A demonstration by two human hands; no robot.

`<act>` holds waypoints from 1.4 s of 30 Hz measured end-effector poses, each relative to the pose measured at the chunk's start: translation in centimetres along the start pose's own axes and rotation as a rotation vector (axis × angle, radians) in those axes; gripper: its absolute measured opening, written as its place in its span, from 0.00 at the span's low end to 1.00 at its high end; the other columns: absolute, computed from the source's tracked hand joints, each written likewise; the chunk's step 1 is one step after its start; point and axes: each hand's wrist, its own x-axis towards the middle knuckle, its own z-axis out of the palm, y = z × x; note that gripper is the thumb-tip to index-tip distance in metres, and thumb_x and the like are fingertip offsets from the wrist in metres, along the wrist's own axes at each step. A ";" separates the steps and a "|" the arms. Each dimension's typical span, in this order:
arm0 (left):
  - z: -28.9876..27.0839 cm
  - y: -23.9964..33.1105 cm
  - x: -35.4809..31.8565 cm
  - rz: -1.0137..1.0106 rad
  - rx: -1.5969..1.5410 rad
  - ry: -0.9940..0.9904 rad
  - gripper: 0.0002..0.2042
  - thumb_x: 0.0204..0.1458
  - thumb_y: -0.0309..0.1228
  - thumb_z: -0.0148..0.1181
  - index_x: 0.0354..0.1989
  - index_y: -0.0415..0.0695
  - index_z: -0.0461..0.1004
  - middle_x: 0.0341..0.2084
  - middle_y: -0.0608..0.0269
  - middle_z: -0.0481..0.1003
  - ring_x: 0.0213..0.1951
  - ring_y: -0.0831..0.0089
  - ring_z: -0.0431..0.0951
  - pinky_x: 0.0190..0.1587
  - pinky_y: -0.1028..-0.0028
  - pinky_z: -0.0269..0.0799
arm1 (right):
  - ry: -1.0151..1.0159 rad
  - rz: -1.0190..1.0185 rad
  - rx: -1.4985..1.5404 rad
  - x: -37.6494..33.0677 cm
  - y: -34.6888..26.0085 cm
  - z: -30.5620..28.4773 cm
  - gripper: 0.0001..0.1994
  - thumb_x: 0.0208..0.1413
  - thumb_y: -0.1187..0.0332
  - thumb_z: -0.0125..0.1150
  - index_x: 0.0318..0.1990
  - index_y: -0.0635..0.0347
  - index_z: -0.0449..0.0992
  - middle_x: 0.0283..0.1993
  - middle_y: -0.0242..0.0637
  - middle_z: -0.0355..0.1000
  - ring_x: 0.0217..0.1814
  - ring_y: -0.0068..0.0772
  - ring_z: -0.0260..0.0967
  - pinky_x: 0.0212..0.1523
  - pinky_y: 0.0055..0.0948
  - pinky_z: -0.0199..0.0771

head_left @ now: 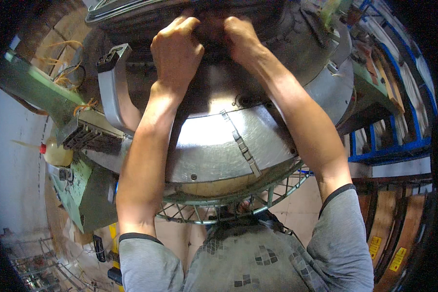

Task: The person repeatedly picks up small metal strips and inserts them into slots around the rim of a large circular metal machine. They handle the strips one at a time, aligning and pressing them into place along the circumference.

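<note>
Both my arms reach forward over a large round machine with a polished curved metal plate (204, 146). My left hand (177, 51) is closed, knuckles up, at the dark central part of the machine. Close to its right is my right hand (241, 41), with curled fingers slightly blurred. The fingertips of both hands are hidden in shadow, so what they hold or touch cannot be made out. Dark, folded-looking material (141, 30) lies beyond and around them. On the plate, between my forearms, runs a narrow jointed metal strip (243, 148).
A grey curved bracket (114, 92) rises left of my left forearm. Green machine arms (39, 80) and a yellowish red-capped bottle (58, 152) stand farther left. A green lattice ring (194, 213) curves before my body. At right are a blue rack (399, 152) and brown boards (382, 219).
</note>
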 end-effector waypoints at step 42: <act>-11.9 10.2 -7.7 -1.113 -1.582 -0.029 0.09 0.55 0.19 0.64 0.43 0.36 0.75 0.35 0.52 0.81 0.41 0.58 0.85 0.48 0.61 0.85 | -0.052 -0.178 -0.841 -29.2 -4.5 2.4 0.10 0.56 0.74 0.63 0.46 0.63 0.78 0.26 0.44 0.78 0.24 0.33 0.77 0.25 0.32 0.72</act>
